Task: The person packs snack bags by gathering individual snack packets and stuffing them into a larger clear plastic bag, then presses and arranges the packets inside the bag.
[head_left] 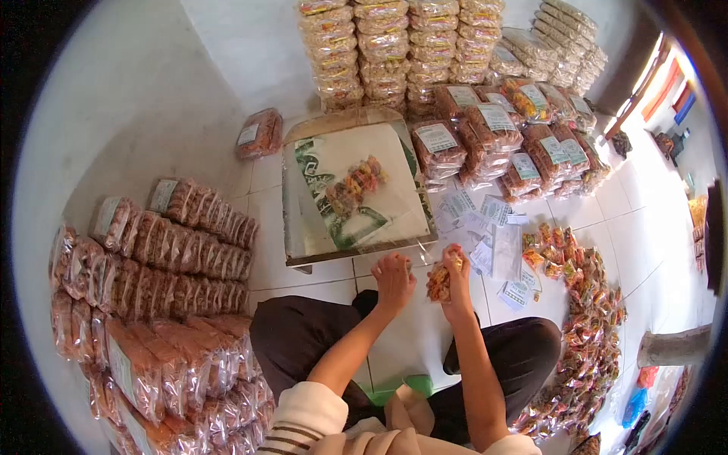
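Observation:
My right hand [456, 277] is closed on a small clear packet of orange-brown snacks [437, 283], held above the floor tiles in front of my lap. Just to its left, my left hand [394, 280] has its fingers curled together near the front edge of a low wooden table [292, 212]; whatever is in them, if anything, is hidden. On the tabletop lies a white and green printed sheet [334, 155]. A short row of colourful small snack packets [356, 186] rests on that sheet, and clear plastic shows along the table's front right edge.
Bagged brown snacks [174, 288] are stacked at my left. Labelled bags [493, 129] and tall piles of pale packs [402, 53] stand behind the table. Paper labels [493, 212] and a long heap of small packets [588, 326] cover floor at my right.

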Available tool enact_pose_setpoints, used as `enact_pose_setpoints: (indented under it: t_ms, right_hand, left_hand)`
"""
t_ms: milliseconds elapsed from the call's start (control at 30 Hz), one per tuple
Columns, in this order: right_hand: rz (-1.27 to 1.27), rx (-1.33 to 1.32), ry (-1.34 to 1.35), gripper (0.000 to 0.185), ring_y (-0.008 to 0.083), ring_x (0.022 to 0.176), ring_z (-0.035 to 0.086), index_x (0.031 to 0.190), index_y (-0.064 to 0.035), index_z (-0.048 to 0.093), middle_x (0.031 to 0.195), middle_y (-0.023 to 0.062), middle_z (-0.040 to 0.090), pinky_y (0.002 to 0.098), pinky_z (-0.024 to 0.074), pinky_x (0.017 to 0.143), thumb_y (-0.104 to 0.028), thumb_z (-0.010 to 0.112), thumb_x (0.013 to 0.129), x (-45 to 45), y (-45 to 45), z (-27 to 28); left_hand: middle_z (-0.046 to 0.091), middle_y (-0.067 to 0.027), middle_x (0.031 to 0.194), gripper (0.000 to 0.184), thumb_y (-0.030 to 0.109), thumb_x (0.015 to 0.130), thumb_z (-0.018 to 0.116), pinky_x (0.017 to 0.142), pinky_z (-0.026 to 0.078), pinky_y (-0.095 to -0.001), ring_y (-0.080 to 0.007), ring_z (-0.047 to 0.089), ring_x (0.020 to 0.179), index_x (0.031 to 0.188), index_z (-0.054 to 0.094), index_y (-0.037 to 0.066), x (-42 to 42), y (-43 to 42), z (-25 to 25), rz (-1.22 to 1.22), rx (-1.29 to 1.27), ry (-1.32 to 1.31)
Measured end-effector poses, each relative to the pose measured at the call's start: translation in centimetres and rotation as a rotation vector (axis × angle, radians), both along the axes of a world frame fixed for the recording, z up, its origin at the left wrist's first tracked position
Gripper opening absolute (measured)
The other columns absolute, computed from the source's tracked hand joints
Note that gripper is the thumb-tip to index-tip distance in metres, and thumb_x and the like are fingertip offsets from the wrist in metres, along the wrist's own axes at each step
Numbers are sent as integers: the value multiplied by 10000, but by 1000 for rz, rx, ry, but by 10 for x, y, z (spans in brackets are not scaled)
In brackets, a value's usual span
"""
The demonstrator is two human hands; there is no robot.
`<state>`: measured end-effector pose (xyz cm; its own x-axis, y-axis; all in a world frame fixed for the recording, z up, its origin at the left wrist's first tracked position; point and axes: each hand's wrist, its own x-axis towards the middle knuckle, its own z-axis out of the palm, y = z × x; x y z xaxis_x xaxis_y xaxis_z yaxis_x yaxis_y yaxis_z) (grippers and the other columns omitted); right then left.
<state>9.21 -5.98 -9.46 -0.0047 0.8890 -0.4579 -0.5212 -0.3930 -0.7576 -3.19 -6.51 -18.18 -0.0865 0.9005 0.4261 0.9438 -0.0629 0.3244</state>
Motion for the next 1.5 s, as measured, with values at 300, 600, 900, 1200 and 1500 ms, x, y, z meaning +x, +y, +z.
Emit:
enact_pose_setpoints:
  t_ms: [300, 600, 900, 1200, 1500]
  right_hand:
    - [187, -36, -289, 502, 195, 609, 550, 1218, -141, 297, 819, 80, 504, 300, 457, 486, -229, 584, 815, 20, -16, -52]
    - [343, -123, -92, 479, 213, 646, 562, 1220, -170, 311, 832, 84, 519, 316, 464, 499, -269, 564, 826, 18, -24, -46]
    - [602, -137, 170, 388, 206, 654, 572, 1137, -111, 397, 856, 64, 514, 310, 482, 508, -295, 543, 828, 3, 12, -36]
    - [405, -143, 362, 176, 148, 545, 531, 931, -102, 479, 682, 20, 522, 283, 430, 427, -254, 529, 856, -65, 64, -63]
    - [372, 52, 378, 504, 127, 740, 539, 1315, -140, 262, 927, 38, 500, 256, 463, 553, -168, 505, 875, -80, 28, -61]
  left_hand:
    - [405, -87, 1057, 441, 214, 612, 690, 843, 265, -480, -293, 390, 1037, 981, 470, 113, -9, 1, 0, -200, 99, -47]
    - [509, -45, 893, 162, 177, 748, 610, 779, 374, -385, -220, 478, 920, 871, 535, 102, -20, 23, 4, -231, 78, -40]
    - [517, -61, 752, 85, 86, 747, 617, 612, 424, -342, -247, 524, 712, 809, 560, 73, -23, 9, 49, -212, 180, -388]
    - [524, -71, 790, 95, 111, 809, 582, 587, 445, -314, -199, 546, 665, 867, 584, 36, -38, -6, 60, -87, 225, -468]
    - [556, -83, 806, 86, 83, 800, 596, 625, 454, -292, -205, 566, 693, 871, 587, 35, -58, 9, 72, 26, 343, -736]
